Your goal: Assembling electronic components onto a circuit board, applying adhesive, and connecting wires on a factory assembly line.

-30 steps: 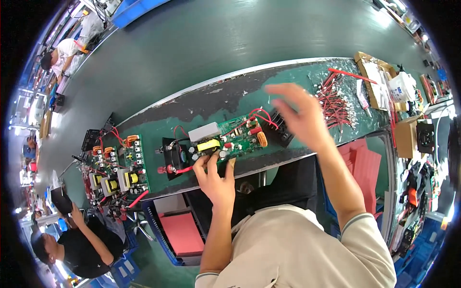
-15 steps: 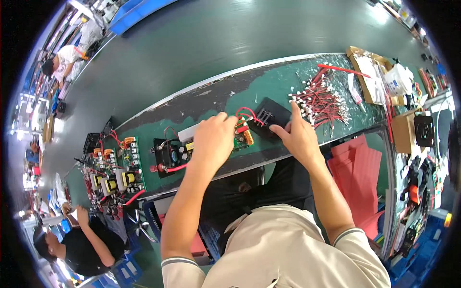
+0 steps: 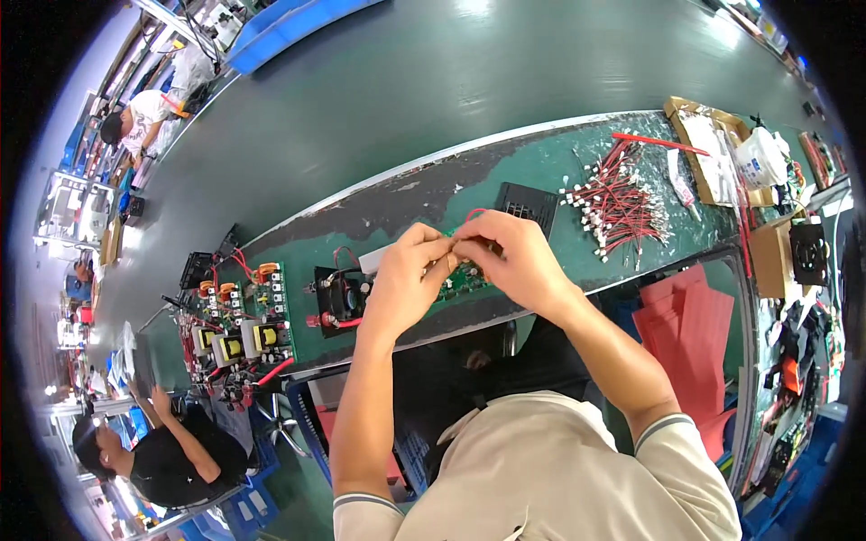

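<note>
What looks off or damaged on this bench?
The green bench mat is worn through to dark patches along its far edge. The red wire leads lie in a loose, tangled heap. Nothing looks wrong at the green circuit board under both hands.

An electronics factory: circuit boards (image 3: 236,317) along a green conveyor bench (image 3: 541,158).

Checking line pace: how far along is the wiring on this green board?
Done: the fan already sits at the circuit board's left end. In hand: the left hand and right hand pinch a red wire over it. Left: a pile of red leads lies unused at right.
</note>
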{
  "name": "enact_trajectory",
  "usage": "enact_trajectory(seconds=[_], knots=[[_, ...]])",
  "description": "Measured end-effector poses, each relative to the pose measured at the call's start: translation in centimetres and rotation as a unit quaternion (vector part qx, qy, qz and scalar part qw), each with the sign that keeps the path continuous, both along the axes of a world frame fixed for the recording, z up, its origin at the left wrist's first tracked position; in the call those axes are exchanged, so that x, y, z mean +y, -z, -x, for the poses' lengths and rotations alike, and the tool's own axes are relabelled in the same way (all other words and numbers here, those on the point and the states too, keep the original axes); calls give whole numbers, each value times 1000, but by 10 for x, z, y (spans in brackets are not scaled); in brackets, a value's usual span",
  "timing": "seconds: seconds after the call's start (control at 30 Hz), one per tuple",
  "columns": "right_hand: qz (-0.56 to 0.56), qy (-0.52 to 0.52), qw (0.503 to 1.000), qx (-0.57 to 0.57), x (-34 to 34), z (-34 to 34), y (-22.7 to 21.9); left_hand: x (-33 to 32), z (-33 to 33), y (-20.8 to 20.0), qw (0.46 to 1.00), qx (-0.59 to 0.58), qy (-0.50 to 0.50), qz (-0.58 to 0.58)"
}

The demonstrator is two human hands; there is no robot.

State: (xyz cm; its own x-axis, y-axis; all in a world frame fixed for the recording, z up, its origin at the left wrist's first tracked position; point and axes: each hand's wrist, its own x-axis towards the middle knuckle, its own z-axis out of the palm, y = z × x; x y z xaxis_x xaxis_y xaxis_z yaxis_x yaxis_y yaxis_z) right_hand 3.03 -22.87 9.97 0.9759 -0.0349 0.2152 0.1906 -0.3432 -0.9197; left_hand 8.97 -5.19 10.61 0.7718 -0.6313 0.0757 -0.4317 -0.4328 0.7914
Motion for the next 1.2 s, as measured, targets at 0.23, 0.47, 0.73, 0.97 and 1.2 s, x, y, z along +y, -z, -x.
enact_trajectory(seconds=[0.23,0.47,0.73,0.97,1.2], knots=[[-208,31,965,160,-7,0,19,8,-15,-1,993,110,-24,44],[-269,-6,950,158,-6,-2,14,-6,-16,-25,993,115,-2,-38],[-235,40,964,119,-6,-2,25,-4,-7,-3,978,183,-59,76],[-440,12,878,185,-12,2,26,-13,0,0,999,31,-23,34],[-9,202,979,-2,-32,5,6,-5,-8,7,989,96,-64,95]])
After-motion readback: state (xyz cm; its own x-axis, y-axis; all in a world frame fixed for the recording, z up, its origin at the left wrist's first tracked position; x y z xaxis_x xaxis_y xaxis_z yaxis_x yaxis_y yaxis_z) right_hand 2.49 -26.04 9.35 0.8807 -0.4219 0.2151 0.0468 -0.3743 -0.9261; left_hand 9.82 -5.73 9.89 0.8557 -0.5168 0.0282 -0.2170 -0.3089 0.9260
